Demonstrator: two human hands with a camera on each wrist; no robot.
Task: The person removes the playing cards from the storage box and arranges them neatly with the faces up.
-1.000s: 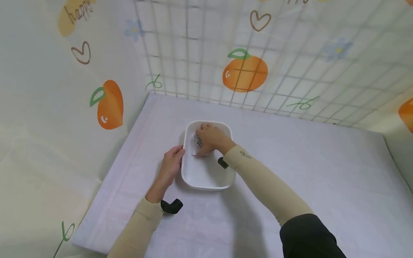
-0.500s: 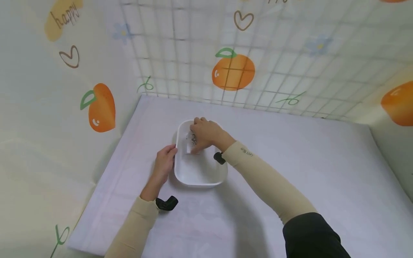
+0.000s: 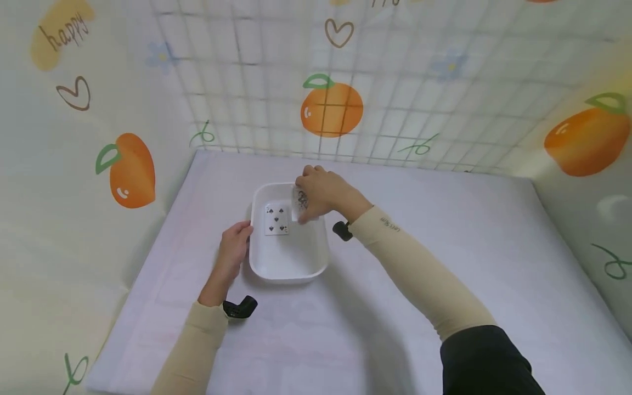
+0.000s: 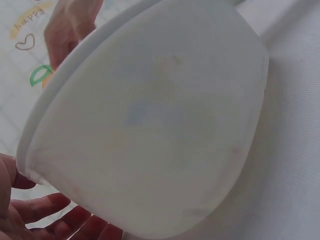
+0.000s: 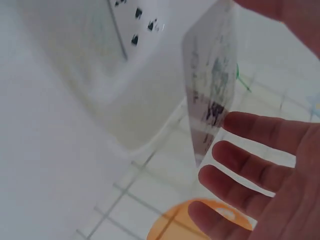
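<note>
A white plastic tub (image 3: 288, 259) with rounded corners stands on the table. My left hand (image 3: 234, 249) holds its left rim, thumb on top; the left wrist view shows the fingers (image 4: 47, 206) at the outer wall (image 4: 150, 125). On the tub's floor a five of spades (image 3: 276, 220) lies face up. My right hand (image 3: 323, 193) pinches another playing card (image 3: 299, 204) between thumb and fingers, raised at the tub's far right corner. In the right wrist view this card (image 5: 210, 90) stands nearly edge-on with a dark ornate print, its outer fingers spread beside it.
A white cloth covers the table (image 3: 419, 263) around the tub. Behind it rises a wire grid (image 3: 395, 109) under a sheet printed with oranges, and a similar sheet (image 3: 59, 219) hangs at the left. Small black devices (image 3: 240, 307) sit at both wrists.
My right hand has lifted the ornate card up and to the right, off the five of spades, which now shows. The left hand keeps its hold on the rim. The head view has shifted.
</note>
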